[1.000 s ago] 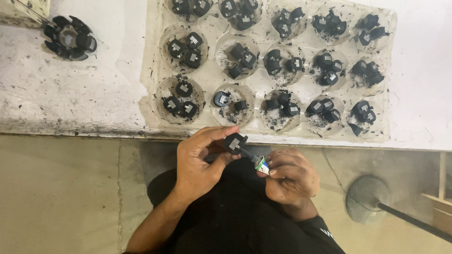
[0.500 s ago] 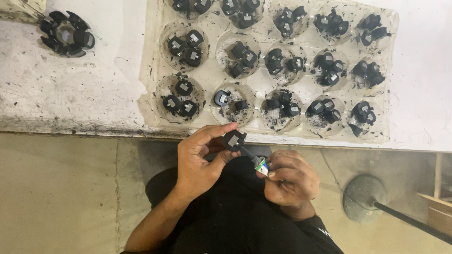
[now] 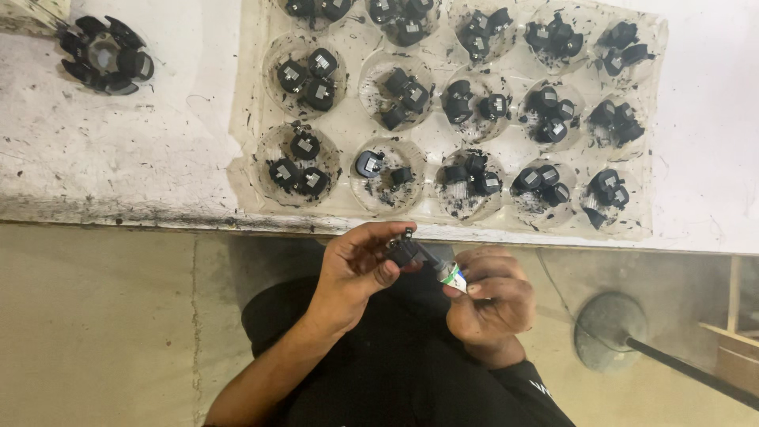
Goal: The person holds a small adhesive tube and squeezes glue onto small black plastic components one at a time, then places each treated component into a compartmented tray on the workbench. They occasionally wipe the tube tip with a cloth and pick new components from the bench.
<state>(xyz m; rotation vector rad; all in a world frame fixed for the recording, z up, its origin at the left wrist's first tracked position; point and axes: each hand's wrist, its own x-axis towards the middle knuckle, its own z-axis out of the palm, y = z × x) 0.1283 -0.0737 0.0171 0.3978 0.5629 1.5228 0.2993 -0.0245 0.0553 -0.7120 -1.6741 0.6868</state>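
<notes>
Holding a black part [image 3: 403, 251], left hand [image 3: 356, 269]; right hand [image 3: 490, 296] gripping tube [image 3: 449, 274]; part-filled tray [image 3: 506, 225].

Small black part [image 3: 403, 251] pinched in the left grip [image 3: 360, 265]. Tiny tube [image 3: 452, 276] in the right grip [image 3: 490, 299], white with a green band. Clear plastic tray [image 3: 506, 134], round cups speckled with black crumbs, filled with black parts bearing pale grey squares. White bench [image 3: 118, 150], flecked with dark spots, grimy along the edge. Black ring-shaped cluster [image 3: 105, 54] upper left. Beige floor [image 3: 95, 332]. Black clothing [image 3: 379, 372].
</notes>
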